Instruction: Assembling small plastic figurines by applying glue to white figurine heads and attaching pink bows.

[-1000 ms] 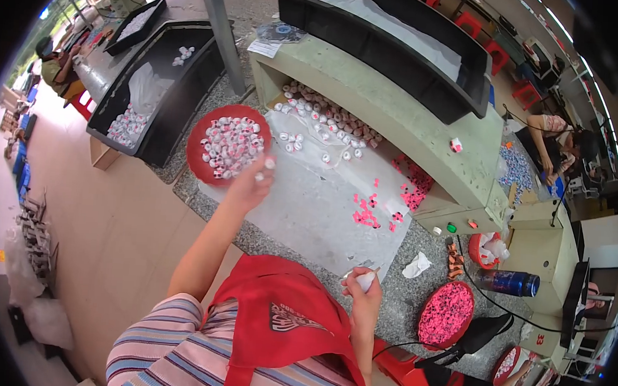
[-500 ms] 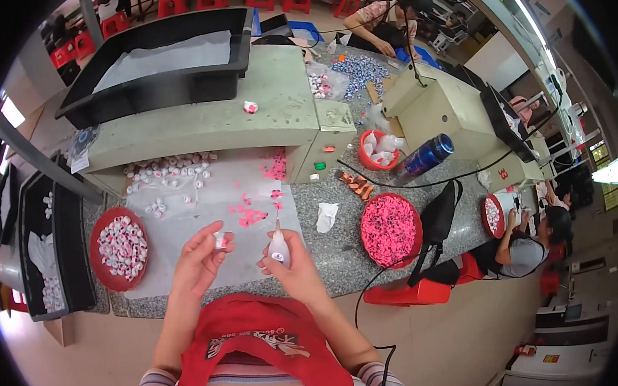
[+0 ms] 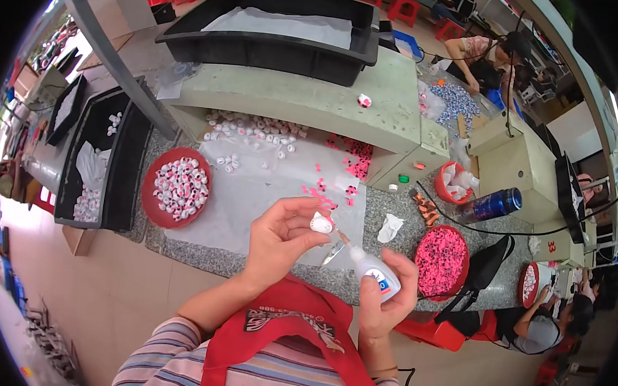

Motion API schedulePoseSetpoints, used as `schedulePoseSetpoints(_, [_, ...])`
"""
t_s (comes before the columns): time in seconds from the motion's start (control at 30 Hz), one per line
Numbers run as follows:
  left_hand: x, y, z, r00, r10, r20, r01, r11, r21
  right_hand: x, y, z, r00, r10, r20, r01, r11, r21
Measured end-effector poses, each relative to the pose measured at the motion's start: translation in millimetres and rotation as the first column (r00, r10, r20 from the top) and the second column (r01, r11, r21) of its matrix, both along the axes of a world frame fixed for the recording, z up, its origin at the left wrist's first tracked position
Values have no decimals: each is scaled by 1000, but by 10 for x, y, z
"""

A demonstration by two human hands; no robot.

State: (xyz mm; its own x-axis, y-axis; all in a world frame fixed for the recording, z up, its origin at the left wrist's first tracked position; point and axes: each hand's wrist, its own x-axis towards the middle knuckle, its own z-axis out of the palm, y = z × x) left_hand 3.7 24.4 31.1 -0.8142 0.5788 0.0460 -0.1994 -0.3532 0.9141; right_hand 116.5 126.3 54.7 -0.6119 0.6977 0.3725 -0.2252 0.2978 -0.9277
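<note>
Head view: left hand [image 3: 281,237] pinches a small white cap piece [image 3: 321,224] while right hand [image 3: 385,293] grips a white glue bottle [image 3: 373,270], its nozzle aimed at the cap, a gluing step calling for a steady squeeze.

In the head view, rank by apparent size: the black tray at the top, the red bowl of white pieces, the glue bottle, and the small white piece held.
1. black tray
2. red bowl
3. glue bottle, though nearness to the camera enlarges it
4. small white piece
</note>
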Motion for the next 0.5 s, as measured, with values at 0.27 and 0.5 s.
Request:
schedulePoseSetpoints(0.27, [19, -42, -50, 956, 189, -226, -179, 982, 64, 18, -61, 12, 997, 64, 45, -77, 901, 428])
schedulePoseSetpoints(0.5, [81, -10, -11, 952, 183, -244, -171, 983, 73, 52, -34, -15, 998, 52, 45, -66, 908, 414])
